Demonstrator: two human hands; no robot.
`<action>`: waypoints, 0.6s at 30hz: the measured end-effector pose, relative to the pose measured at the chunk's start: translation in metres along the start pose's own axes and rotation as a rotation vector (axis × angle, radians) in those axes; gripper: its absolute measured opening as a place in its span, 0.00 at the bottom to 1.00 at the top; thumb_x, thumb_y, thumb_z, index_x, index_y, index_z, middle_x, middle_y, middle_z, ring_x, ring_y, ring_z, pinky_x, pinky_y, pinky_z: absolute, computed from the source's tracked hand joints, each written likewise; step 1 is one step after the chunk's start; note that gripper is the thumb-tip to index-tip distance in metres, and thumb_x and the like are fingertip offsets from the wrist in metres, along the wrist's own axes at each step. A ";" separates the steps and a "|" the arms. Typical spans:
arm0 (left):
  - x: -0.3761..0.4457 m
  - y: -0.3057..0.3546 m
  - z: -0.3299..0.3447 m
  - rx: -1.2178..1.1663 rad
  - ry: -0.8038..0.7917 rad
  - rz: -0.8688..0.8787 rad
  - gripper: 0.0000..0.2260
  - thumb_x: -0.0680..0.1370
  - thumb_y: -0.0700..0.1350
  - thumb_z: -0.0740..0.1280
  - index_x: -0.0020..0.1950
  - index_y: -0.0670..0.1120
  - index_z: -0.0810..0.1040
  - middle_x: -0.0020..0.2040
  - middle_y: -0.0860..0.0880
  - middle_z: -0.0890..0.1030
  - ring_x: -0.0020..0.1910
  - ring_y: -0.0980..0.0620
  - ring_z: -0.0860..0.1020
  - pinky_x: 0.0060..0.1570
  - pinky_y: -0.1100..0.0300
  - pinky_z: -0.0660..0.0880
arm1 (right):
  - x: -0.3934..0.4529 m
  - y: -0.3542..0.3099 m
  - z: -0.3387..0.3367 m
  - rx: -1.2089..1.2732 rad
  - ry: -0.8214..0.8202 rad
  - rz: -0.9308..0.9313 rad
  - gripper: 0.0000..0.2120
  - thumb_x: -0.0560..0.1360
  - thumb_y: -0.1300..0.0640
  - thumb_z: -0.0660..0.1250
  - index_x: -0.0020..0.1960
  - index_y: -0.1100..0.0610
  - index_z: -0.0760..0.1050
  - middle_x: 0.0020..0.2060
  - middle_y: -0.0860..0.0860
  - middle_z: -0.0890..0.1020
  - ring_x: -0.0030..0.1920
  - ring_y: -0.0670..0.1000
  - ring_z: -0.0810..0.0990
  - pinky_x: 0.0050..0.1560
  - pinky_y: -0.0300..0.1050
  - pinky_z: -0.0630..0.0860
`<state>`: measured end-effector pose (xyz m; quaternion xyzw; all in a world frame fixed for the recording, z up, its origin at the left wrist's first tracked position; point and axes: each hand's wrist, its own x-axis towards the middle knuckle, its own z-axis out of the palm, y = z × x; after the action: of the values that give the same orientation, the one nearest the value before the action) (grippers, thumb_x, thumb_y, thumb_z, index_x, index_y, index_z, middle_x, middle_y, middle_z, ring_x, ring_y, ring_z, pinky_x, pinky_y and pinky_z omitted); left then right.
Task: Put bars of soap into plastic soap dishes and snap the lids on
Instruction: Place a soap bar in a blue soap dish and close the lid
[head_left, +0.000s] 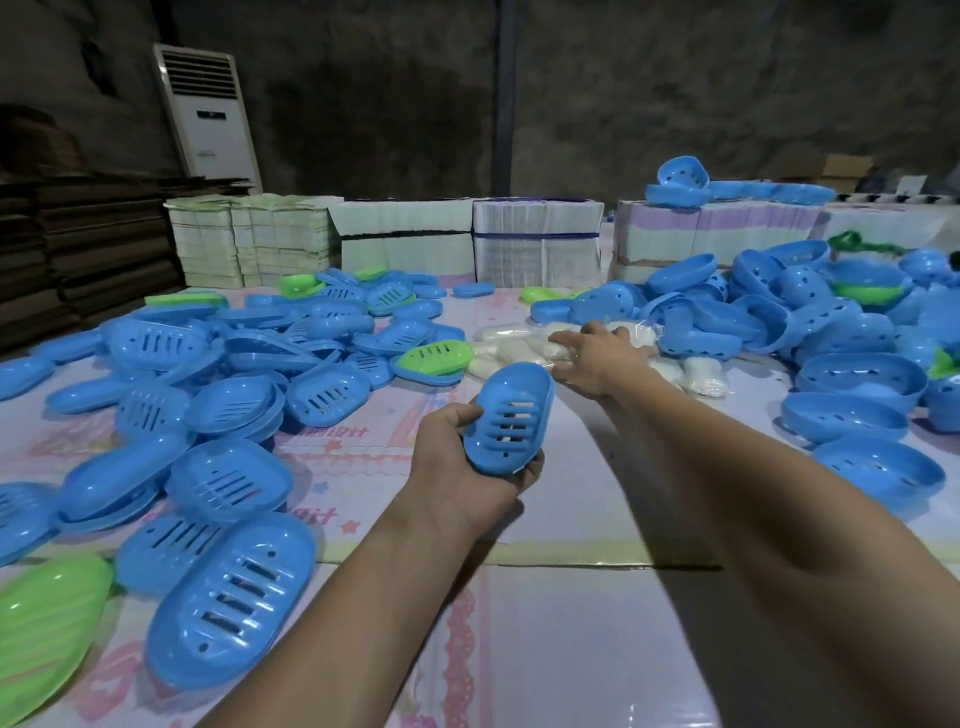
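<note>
Soap bars (524, 349), white and wrapped in clear film, lie in a loose pile on the table (571, 519) directly under and around the right hand (597, 353). That hand reaches forward with its fingers spread down onto the pile, touching the wrapped bars; whether it has closed round one I cannot tell, since the fingertips are blurred against the film.

Nearer the body and to the left of that hand, the left hand (462, 462) grasps a blue slotted soap dish (511, 418), thumb on its near rim and fingers curled beneath, the dish tilted with its hollow facing up and toward the camera. It holds no soap.

Left of the left hand spreads a heap of blue slotted trays and lids (228, 374), with a few green pieces among them; one green tray (436, 354) lies just beyond the held dish, beside the soap pile. A large green lid (47, 613) sits far to the left, near the table's front edge. Right of the right hand lies a second heap of deeper blue dish bases (831, 332), some with round holes. Beyond both hands stand stacked bundles of flat cartons (537, 241), and a white floor air conditioner (208, 117) stands against the dark wall.
</note>
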<state>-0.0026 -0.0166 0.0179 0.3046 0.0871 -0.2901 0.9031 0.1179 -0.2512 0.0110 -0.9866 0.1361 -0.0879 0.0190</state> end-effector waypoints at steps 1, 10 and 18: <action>0.000 0.000 0.001 -0.019 -0.011 0.001 0.11 0.80 0.42 0.58 0.50 0.38 0.78 0.38 0.39 0.82 0.37 0.42 0.76 0.44 0.50 0.74 | -0.002 0.002 0.000 0.023 0.000 -0.013 0.25 0.72 0.35 0.59 0.69 0.32 0.62 0.67 0.49 0.67 0.66 0.62 0.65 0.61 0.73 0.64; -0.006 0.000 0.004 -0.053 -0.055 0.018 0.19 0.82 0.45 0.57 0.67 0.36 0.77 0.57 0.33 0.81 0.52 0.36 0.79 0.48 0.40 0.76 | -0.066 0.003 0.001 0.158 0.060 -0.190 0.23 0.75 0.37 0.62 0.69 0.34 0.66 0.69 0.47 0.68 0.66 0.60 0.68 0.64 0.61 0.69; -0.007 -0.009 0.003 -0.008 -0.146 0.078 0.14 0.81 0.46 0.58 0.58 0.40 0.78 0.59 0.37 0.79 0.51 0.40 0.78 0.61 0.46 0.75 | -0.128 0.006 -0.019 0.250 -0.034 -0.336 0.26 0.73 0.45 0.67 0.70 0.37 0.67 0.69 0.50 0.69 0.65 0.56 0.69 0.66 0.57 0.67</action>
<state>-0.0133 -0.0210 0.0186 0.2821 0.0103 -0.2759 0.9188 -0.0082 -0.2230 0.0074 -0.9867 -0.0426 -0.0894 0.1286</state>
